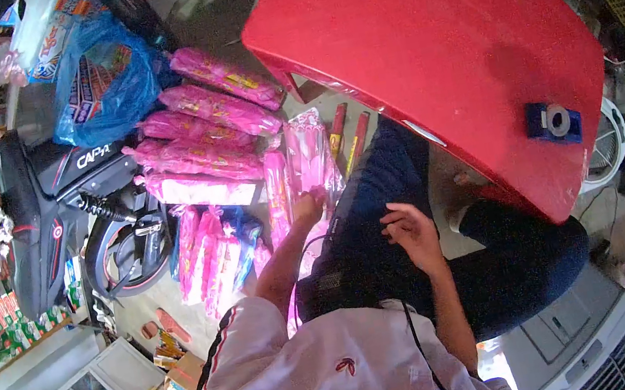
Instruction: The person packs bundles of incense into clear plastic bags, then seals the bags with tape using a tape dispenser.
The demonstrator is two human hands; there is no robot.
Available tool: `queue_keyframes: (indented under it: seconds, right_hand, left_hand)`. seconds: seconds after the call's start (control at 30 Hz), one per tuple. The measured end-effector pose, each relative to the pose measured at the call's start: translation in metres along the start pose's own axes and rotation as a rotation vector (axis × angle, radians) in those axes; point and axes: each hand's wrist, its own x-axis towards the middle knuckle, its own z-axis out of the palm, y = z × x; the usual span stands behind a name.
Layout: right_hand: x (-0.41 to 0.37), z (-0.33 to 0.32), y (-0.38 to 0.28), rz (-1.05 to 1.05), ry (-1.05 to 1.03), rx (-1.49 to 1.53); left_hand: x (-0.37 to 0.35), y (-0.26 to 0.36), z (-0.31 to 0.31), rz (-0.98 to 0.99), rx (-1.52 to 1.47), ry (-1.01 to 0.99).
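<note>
My left hand [310, 207] is closed at the lower end of a clear and pink plastic package [308, 150], beside my leg. Pink wrapped packages [212, 112] lie in a pile on the floor to the left, and another pink one [276, 189] lies right beside that hand. Over my thigh, my right hand [411, 230] is raised with its fingers apart and nothing in it. Two slim red sticks [354, 144] lie between the clear package and the table.
A red table [434, 34] fills the upper right, bearing a blue tape dispenser [554, 123]. A blue plastic bag [100, 86] and a motorbike [54, 205] stand left. Behind the table is a white fan [610, 145]; an air cooler [594, 346] is lower right.
</note>
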Motion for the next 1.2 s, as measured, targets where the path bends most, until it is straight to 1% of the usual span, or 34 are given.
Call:
queue_keyframes:
  seconds: [0.1, 0.17, 0.23, 0.33, 0.43, 0.47, 0.53, 0.63, 0.67, 0.73, 0.83, 0.93, 1.03, 1.07, 1.13, 1.2]
  right_hand:
    - [-0.001, -0.001, -0.001, -0.002, 0.019, -0.035]
    - [0.0, 0.001, 0.0, 0.017, 0.034, 0.009]
    - [0.001, 0.002, 0.0, 0.008, 0.03, 0.014]
    - [0.003, 0.003, -0.001, -0.033, -0.002, -0.033]
    - [0.003, 0.004, -0.002, -0.044, -0.002, -0.052]
    - [0.002, 0.004, -0.002, -0.05, 0.004, -0.057]
    - [0.001, 0.005, -0.002, -0.051, 0.012, -0.062]
    - [0.001, 0.005, -0.003, -0.045, 0.003, -0.054]
    - [0.001, 0.005, -0.003, -0.047, -0.004, -0.044]
    - [0.003, 0.005, -0.004, -0.035, 0.0, -0.013]
    - [0.002, 0.005, -0.005, 0.01, 0.033, 0.037]
    - [0.002, 0.006, -0.002, 0.023, 0.031, 0.036]
    - [0.004, 0.006, -0.001, 0.008, 0.03, 0.023]
    - [0.003, 0.006, -0.001, 0.008, 0.033, 0.017]
    - [0.003, 0.005, -0.002, 0.004, 0.036, 0.013]
    - [0.004, 0.007, -0.006, 0.001, 0.037, 0.018]
  left_hand:
    - [0.003, 0.053, -0.032, -0.179, 0.042, -0.137]
    - [0.005, 0.038, -0.017, -0.279, -0.243, -0.121]
    - [0.006, 0.051, -0.027, -0.249, 0.049, -0.176]
    - [0.001, 0.058, -0.035, -0.068, 0.139, -0.091]
    - [-0.008, 0.049, -0.04, 0.017, -0.12, 0.09]
    - [-0.006, 0.043, -0.042, -0.044, -0.011, 0.282]
    - [0.006, 0.057, -0.062, -0.164, 0.208, 0.661]
    - [0.011, 0.062, -0.093, -0.481, 0.125, 0.488]
    - [0.014, 0.06, -0.097, -0.531, 0.134, 0.388]
    - [0.023, 0.044, -0.092, -0.621, 0.149, 0.191]
    - [0.03, 0.034, -0.085, -0.602, 0.158, 0.123]
    - [0.041, 0.039, -0.08, -0.753, 0.259, 0.059]
    - [0.033, 0.064, -0.09, -0.702, 0.191, 0.076]
    - [0.028, 0.068, -0.093, -0.628, 0.174, 0.065]
    - [0.017, 0.053, -0.088, -0.476, 0.141, 0.048]
    - [0.008, 0.039, -0.086, -0.302, 0.064, 0.107]
